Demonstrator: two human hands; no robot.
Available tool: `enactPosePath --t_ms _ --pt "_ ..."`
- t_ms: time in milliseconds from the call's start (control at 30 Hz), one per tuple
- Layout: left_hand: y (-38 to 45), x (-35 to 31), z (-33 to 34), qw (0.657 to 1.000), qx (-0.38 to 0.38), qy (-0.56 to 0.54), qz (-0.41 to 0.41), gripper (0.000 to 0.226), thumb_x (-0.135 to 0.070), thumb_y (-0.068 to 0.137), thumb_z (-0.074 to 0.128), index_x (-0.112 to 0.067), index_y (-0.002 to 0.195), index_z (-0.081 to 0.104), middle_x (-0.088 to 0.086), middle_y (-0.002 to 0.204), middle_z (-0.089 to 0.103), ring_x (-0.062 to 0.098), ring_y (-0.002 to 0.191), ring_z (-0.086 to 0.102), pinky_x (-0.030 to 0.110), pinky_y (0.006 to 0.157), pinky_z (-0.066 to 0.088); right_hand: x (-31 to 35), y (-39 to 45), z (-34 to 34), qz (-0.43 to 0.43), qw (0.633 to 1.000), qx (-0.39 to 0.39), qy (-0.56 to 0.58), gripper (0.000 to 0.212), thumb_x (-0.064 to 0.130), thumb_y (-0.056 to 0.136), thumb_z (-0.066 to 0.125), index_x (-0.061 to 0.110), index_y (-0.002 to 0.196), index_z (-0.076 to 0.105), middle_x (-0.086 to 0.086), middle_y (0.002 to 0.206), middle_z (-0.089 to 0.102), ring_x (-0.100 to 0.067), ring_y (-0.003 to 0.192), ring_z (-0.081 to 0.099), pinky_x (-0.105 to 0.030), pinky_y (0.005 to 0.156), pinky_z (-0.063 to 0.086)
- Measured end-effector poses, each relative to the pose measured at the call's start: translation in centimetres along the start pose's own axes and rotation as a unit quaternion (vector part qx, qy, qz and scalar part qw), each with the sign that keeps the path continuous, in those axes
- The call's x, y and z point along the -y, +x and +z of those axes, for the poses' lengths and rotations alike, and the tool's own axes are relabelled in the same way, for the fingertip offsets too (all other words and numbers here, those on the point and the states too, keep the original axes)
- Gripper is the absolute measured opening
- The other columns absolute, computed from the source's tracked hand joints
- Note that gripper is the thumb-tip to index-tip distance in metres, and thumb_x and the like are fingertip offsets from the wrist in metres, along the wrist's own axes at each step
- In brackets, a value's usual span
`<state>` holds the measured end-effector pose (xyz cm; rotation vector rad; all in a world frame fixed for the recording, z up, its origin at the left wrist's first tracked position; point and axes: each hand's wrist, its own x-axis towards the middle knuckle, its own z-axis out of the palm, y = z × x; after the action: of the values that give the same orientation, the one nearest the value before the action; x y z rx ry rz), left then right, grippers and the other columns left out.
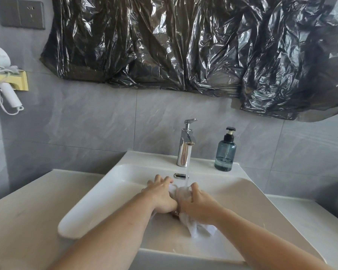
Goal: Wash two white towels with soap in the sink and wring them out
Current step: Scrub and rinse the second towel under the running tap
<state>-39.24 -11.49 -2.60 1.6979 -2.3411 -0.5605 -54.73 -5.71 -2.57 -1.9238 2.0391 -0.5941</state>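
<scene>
Both hands meet over the sink (98, 193) under the running faucet (185, 145). The right hand (198, 206) grips a wet white towel (193, 227), which it mostly hides. The left hand (161, 197) has its fingers (160, 179) spread; whether they hold any cloth I cannot tell. A second towel cannot be made out.

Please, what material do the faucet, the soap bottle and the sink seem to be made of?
Faucet: likely chromed metal; its surface is mirror-bright with reflections.
Soap bottle: clear blue-tinted plastic or glass, I cannot tell which; the liquid level shows through, and the pump is black.
Sink: probably glazed ceramic; white, smooth and glossy with soft highlights.
</scene>
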Motion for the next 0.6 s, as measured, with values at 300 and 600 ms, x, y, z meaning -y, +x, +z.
enactPosePath --t_ms 300,600 --pt "0.2 0.0 0.8 0.998 -0.02 0.047 -0.023 0.078 -0.043 0.078 0.062 -0.033 0.147 0.027 -0.002 0.144 0.029 0.033 0.134 0.041 0.044 0.105 0.042 0.4 -0.9 -1.3 0.049 0.998 0.045 0.011 0.037 0.043 0.09 0.06 0.021 0.115 0.045 -0.006 0.123 0.056 -0.024 0.107 0.053 -0.033 0.085 0.039" --pt "1.0 0.5 0.4 1.0 -0.022 0.002 -0.012 0.05 -0.032 0.088 0.052 -0.025 0.137 0.047 0.003 0.142 0.043 0.037 0.131 0.052 0.041 0.103 0.048 0.9 -1.9 -1.9 0.007 1.0 0.026 0.007 0.027 0.04 0.096 0.061 0.028 0.117 0.051 0.0 0.112 0.066 -0.018 0.093 0.058 -0.036 0.091 0.052"
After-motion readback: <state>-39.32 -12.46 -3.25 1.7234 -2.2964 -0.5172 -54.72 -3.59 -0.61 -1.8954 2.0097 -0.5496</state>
